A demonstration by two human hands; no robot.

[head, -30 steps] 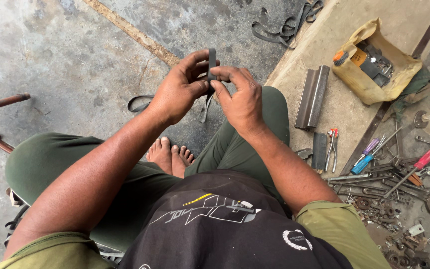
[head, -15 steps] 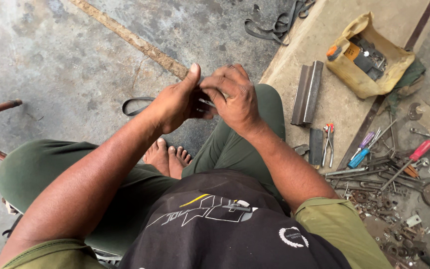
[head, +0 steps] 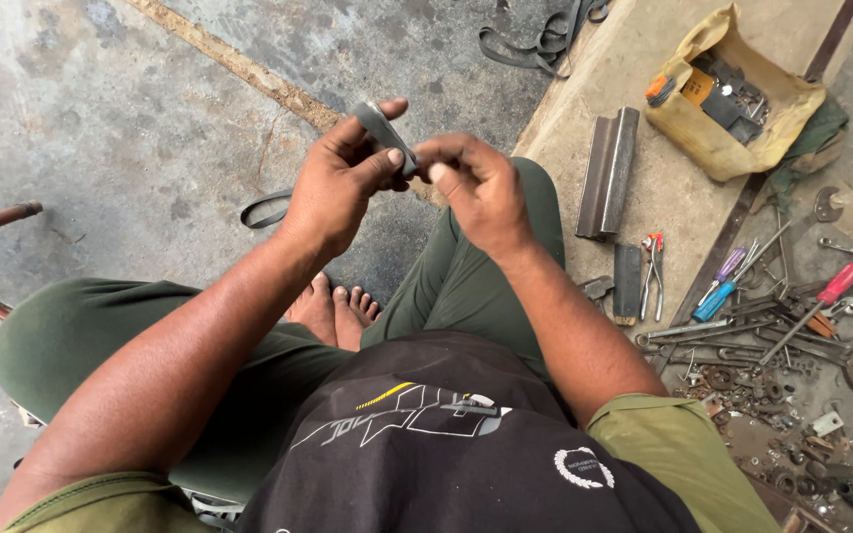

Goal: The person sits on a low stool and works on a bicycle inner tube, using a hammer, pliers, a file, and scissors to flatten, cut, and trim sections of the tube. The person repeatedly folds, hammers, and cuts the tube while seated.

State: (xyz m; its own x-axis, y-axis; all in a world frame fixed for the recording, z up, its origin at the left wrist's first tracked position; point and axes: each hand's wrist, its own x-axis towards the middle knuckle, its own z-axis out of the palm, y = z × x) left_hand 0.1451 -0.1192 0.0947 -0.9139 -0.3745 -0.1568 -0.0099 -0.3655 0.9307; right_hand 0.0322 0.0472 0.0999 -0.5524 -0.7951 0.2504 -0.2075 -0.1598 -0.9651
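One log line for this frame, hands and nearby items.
left hand: grips grey strip | right hand: pinches strip's end | nearby: pliers, screwdrivers, yellow bag

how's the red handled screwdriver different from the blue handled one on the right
The red-handled screwdriver lies farther right, handle toward the top right, with a long bare shaft running down-left into the pile of metal parts. The blue-handled screwdriver sits nearer the pliers, and little of its shaft shows. The red handle looks slimmer and longer, the blue stubbier. Both lie on the ground at a similar slant, untouched by either hand.
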